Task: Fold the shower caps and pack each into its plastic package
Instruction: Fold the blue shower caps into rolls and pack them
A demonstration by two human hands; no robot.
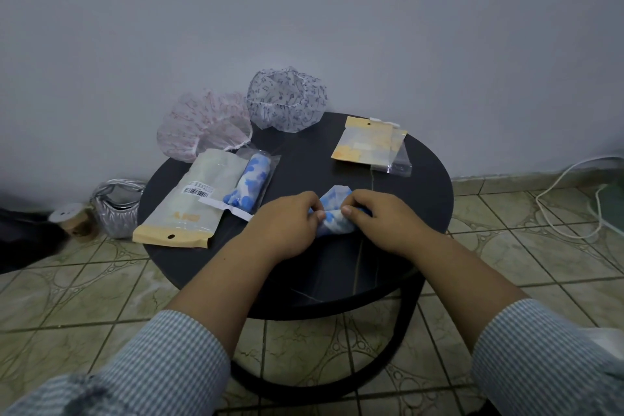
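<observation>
A blue-and-white shower cap (334,213), partly folded, lies near the middle of the round black table (418,199). My left hand (290,216) and my right hand (374,213) both pinch it with curled fingers, one on each side. To the left lies a clear package (251,184) with a rolled blue cap inside, beside a larger white and tan package (189,199). At the back stand a pink-patterned cap (202,121) and a purple-patterned cap (287,98), both puffed open. An empty tan package (368,142) lies at the back right.
A silver bag (116,208) and a tape roll (72,219) sit on the tiled floor left of the table. A white cable (567,199) runs along the floor at the right. The wall stands right behind the table.
</observation>
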